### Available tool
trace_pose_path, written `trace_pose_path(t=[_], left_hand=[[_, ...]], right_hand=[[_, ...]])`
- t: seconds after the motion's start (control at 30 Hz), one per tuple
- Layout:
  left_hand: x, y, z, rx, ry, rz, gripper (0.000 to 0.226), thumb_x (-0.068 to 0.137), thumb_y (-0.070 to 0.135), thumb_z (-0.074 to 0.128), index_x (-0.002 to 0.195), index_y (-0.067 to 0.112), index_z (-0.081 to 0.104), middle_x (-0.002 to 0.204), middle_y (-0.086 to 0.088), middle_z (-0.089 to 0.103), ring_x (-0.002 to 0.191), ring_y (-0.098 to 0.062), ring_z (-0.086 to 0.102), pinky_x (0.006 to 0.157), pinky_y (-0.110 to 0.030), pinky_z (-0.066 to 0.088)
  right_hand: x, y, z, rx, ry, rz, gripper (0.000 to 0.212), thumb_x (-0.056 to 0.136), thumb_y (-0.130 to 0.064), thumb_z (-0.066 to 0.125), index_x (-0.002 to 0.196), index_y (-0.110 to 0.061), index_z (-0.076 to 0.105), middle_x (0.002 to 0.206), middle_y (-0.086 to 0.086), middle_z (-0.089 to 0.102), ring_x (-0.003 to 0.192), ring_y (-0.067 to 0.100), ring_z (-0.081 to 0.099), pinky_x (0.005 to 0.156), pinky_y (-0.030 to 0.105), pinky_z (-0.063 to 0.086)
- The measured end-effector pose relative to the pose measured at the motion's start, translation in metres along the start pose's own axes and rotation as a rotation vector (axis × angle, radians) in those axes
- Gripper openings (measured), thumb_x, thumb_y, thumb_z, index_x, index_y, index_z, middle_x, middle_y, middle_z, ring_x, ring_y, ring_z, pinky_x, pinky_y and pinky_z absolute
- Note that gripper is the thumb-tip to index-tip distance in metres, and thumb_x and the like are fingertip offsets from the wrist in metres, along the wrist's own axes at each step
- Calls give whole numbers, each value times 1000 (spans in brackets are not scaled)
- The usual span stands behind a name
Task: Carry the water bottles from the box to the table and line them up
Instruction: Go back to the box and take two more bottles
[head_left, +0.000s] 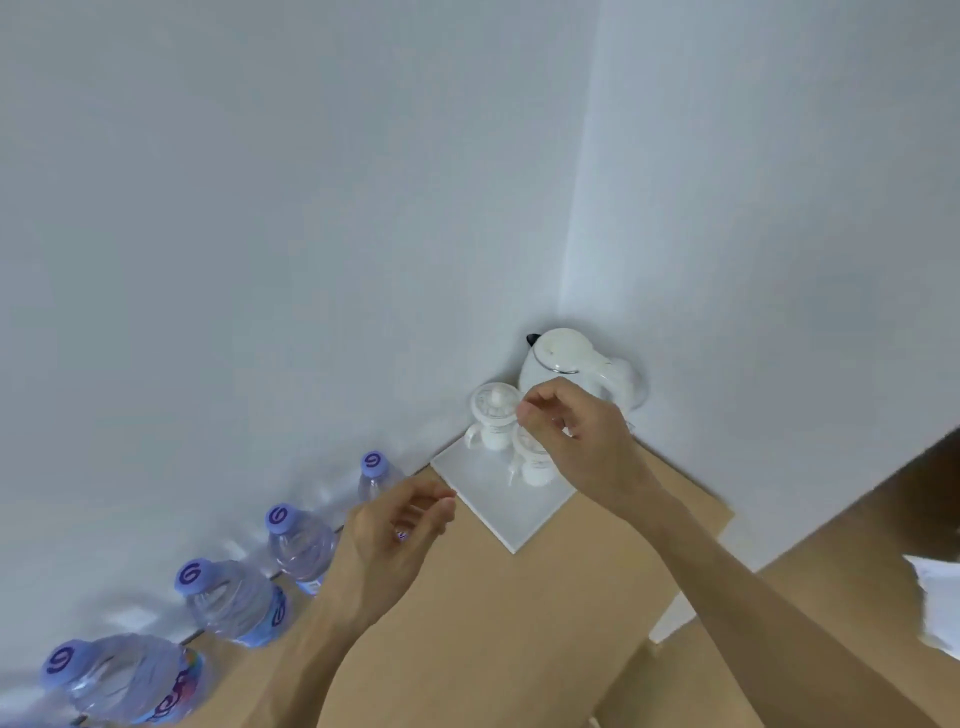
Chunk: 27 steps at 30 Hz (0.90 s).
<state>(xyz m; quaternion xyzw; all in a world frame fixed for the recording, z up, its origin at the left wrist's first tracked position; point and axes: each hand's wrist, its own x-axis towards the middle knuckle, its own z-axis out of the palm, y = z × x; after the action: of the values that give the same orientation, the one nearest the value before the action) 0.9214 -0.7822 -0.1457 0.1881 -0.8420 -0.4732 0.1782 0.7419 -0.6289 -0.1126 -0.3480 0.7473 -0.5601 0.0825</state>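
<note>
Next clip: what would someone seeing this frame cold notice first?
A row of four water bottles with purple caps stands along the white wall on the tan table, running from lower left toward the corner. Both hands hover empty above the table: the left hand near the row's far end, the right hand over the corner. There, a white kettle and small white cups sit by a white tray.

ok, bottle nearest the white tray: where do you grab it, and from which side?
Take the bottle nearest the tray around its clear body below the purple cap, coming from the open table side. It stands upright against the wall, and the left hand already partly covers it.
</note>
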Motion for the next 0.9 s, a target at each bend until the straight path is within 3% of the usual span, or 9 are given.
trace_pose_path(t=[0.3, 0.5, 0.73, 0.9], left_hand=[[39, 90, 129, -85, -357, 281, 13, 94, 29, 66, 93, 42, 67, 84, 14, 74, 78, -8, 72, 68, -10, 48], [37, 171, 249, -127, -540, 435, 9, 94, 34, 62, 95, 43, 65, 85, 15, 73, 80, -7, 72, 67, -11, 48], [13, 247, 398, -215, -714, 428, 17, 95, 23, 63, 92, 39, 67, 84, 8, 74, 78, -12, 73, 74, -27, 57], [9, 285, 475, -205, -772, 470, 14, 96, 31, 61, 94, 43, 66, 82, 8, 74, 78, -10, 72, 74, -21, 57]], right_hand=[[-91, 10, -156, -105, 397, 120, 8, 95, -34, 63, 88, -34, 64, 87, -16, 70, 84, 5, 65, 67, 7, 42], [-165, 33, -273, -172, 611, 186, 7, 95, -33, 63, 90, -30, 65, 87, -16, 70, 85, 8, 66, 74, 21, 52], [-243, 64, -409, -213, 780, 211, 9, 96, -30, 63, 88, -31, 65, 82, -13, 71, 82, 9, 67, 71, 13, 50], [-269, 90, -483, -212, 872, 245, 10, 95, -29, 64, 86, -32, 65, 80, -13, 72, 83, 7, 69, 73, 12, 50]])
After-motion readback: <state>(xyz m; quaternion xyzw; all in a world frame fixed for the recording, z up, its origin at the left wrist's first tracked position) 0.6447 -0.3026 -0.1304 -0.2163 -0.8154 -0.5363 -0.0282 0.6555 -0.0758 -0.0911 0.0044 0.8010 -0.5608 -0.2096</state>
